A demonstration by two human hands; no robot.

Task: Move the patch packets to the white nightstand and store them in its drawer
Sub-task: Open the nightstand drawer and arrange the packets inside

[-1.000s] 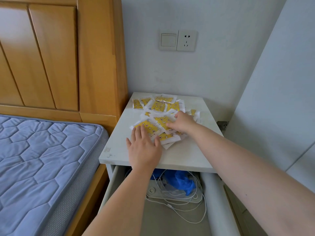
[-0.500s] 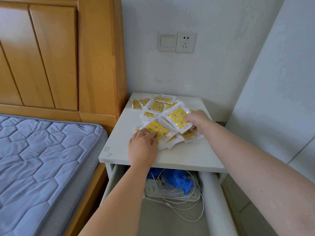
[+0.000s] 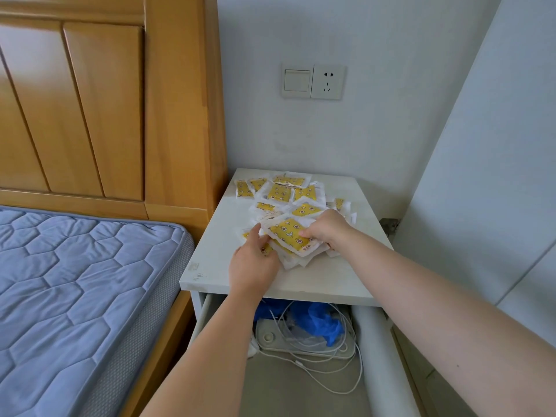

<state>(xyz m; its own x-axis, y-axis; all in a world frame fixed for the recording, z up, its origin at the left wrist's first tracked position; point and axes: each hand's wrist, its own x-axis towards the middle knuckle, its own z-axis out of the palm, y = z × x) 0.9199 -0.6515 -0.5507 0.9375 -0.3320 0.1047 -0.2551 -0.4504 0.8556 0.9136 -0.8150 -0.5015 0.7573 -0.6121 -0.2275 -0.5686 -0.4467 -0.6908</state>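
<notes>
The left hand (image 3: 254, 261) and right hand (image 3: 328, 230) hold stacked patch packets (image 3: 287, 233) on the white nightstand (image 3: 331, 275); drawer (image 3: 380, 356) open below.

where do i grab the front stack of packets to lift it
Grip the front stack at its left and right edges, one hand from each side, as the left hand and right hand do. It is loose and fanned, so a one-sided pinch likely sheds packets.

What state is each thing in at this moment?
drawer, pulled open, blue plastic inside.
packet stack, at nightstand front, held from both sides.
loose packets, scattered behind the stack.
left hand, fingers grip stack.
right hand, fingers pinch stack.
wall socket, nothing plugged in.
</notes>
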